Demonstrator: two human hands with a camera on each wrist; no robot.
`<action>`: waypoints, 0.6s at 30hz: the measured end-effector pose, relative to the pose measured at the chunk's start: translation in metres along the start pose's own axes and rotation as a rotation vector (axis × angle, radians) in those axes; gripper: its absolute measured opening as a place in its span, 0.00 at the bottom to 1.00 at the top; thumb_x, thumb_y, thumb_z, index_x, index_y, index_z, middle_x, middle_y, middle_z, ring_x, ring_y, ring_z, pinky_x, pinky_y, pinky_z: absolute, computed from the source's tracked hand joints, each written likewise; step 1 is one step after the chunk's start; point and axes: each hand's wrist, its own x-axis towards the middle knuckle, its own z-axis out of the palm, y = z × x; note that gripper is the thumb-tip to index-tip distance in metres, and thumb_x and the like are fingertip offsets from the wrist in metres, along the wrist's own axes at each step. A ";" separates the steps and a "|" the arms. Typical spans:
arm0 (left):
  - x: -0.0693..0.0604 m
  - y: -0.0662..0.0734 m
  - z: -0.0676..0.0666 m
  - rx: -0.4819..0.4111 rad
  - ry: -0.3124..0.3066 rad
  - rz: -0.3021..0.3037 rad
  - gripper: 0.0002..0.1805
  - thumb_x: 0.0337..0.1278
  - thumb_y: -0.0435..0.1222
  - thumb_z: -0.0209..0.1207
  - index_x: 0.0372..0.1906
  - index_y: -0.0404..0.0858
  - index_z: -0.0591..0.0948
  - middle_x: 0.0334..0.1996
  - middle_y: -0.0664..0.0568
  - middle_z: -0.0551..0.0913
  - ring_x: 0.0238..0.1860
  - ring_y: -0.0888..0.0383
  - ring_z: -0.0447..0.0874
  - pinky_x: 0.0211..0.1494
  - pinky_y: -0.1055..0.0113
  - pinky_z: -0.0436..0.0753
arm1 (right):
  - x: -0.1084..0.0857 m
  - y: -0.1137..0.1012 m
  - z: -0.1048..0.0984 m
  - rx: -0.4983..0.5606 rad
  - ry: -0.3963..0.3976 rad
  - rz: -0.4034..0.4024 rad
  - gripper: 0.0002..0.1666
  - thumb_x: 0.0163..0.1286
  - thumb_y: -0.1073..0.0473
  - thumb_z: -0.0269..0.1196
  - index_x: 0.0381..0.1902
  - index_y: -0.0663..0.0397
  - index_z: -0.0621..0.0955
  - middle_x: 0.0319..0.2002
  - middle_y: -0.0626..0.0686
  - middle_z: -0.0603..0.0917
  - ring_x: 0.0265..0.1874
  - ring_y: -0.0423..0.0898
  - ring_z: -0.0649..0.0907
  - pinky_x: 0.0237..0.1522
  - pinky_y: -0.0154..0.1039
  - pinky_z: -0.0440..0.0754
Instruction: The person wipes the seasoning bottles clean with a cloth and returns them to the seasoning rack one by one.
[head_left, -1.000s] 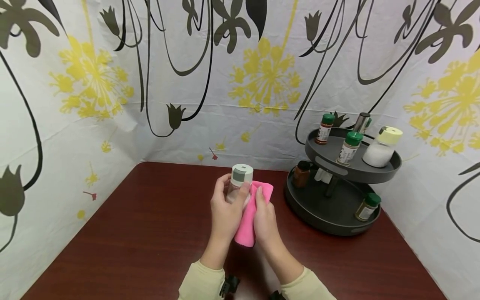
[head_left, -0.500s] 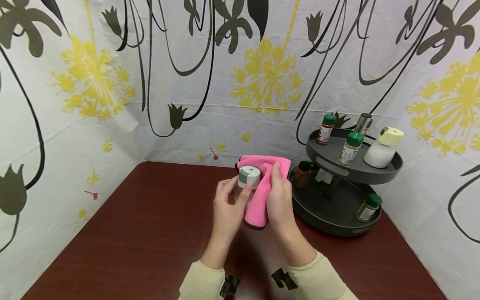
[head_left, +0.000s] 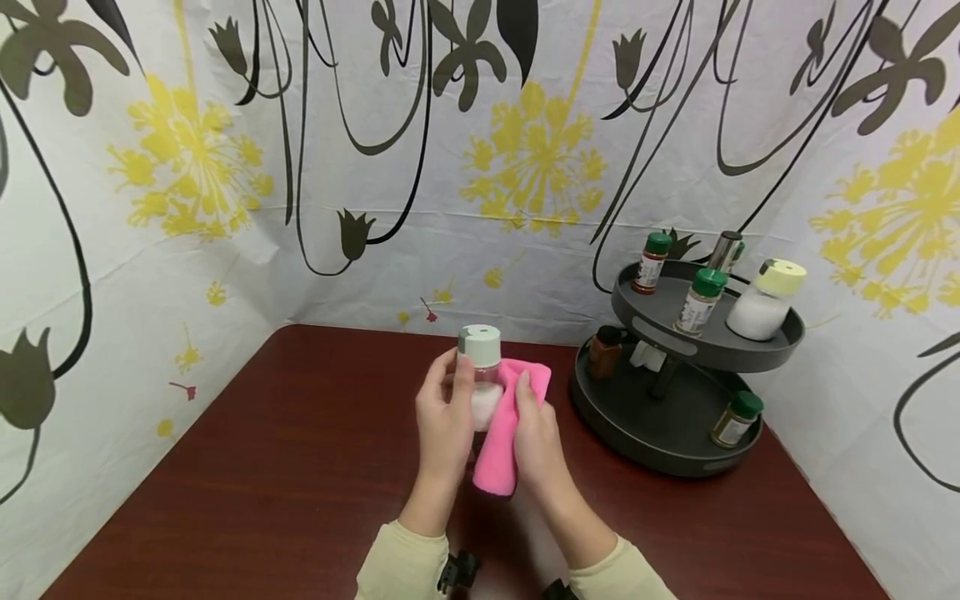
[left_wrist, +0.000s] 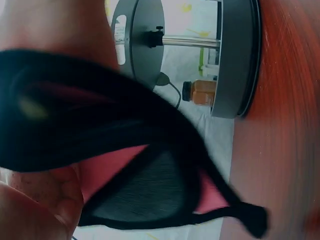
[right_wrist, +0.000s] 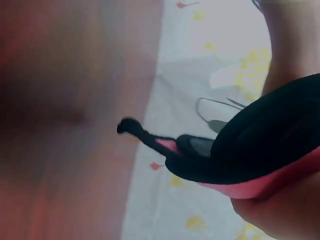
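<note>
A clear seasoning jar with a white lid and white contents stands roughly upright above the table, in the head view. My left hand grips it from the left side. In my right hand is a pink cloth, pressed against the jar's right side and hanging below it. The dark-edged underside of the cloth fills much of the left wrist view and hides the jar there. A corner of the cloth sticks out in the right wrist view, where the jar is also hidden.
A two-tier dark grey turntable rack stands at the right. Its upper tier carries green-capped spice jars and a yellow-lidded white jar. A brown jar and another green-capped jar sit below. Patterned fabric surrounds the dark red table.
The right hand and cloth rose behind the lid, then came back down and left beside the jar. The jar has turned in the left hand, its lid's grey patch now facing left.
</note>
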 end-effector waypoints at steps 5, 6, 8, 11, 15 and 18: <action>0.001 -0.004 0.000 0.012 -0.030 -0.076 0.18 0.79 0.47 0.60 0.62 0.42 0.84 0.50 0.44 0.87 0.47 0.55 0.81 0.51 0.60 0.83 | 0.000 0.002 0.001 0.011 0.015 0.019 0.40 0.85 0.30 0.40 0.64 0.55 0.80 0.49 0.58 0.86 0.44 0.44 0.85 0.47 0.38 0.82; 0.001 -0.005 0.001 0.026 -0.036 -0.075 0.19 0.77 0.47 0.62 0.62 0.43 0.84 0.50 0.44 0.86 0.47 0.56 0.81 0.52 0.60 0.82 | 0.001 0.000 0.001 0.007 0.023 0.018 0.40 0.85 0.30 0.40 0.64 0.54 0.80 0.48 0.59 0.86 0.43 0.44 0.85 0.47 0.38 0.82; 0.000 -0.006 0.001 0.055 -0.050 -0.061 0.21 0.71 0.47 0.68 0.62 0.43 0.84 0.51 0.46 0.86 0.49 0.57 0.80 0.54 0.61 0.82 | 0.004 -0.008 0.000 -0.005 0.036 -0.002 0.39 0.86 0.31 0.39 0.65 0.54 0.81 0.48 0.59 0.87 0.44 0.43 0.85 0.49 0.37 0.82; -0.001 -0.006 0.003 0.080 -0.062 -0.021 0.25 0.60 0.46 0.75 0.60 0.45 0.84 0.51 0.50 0.85 0.49 0.58 0.79 0.54 0.63 0.82 | 0.009 -0.025 -0.004 -0.021 0.047 -0.061 0.39 0.86 0.32 0.39 0.62 0.53 0.83 0.47 0.58 0.88 0.45 0.41 0.85 0.51 0.35 0.81; -0.003 -0.004 0.003 0.017 -0.058 0.004 0.26 0.56 0.44 0.78 0.58 0.45 0.84 0.51 0.51 0.85 0.50 0.56 0.81 0.52 0.67 0.84 | 0.015 -0.047 -0.010 0.018 0.011 -0.155 0.39 0.85 0.29 0.39 0.61 0.52 0.82 0.54 0.56 0.87 0.53 0.43 0.84 0.56 0.36 0.80; -0.004 -0.003 0.004 -0.024 -0.041 0.012 0.24 0.56 0.41 0.78 0.56 0.44 0.83 0.49 0.50 0.85 0.49 0.55 0.82 0.50 0.69 0.85 | 0.017 -0.052 -0.011 0.061 -0.023 -0.177 0.39 0.84 0.28 0.38 0.64 0.49 0.81 0.59 0.54 0.85 0.59 0.45 0.82 0.59 0.37 0.80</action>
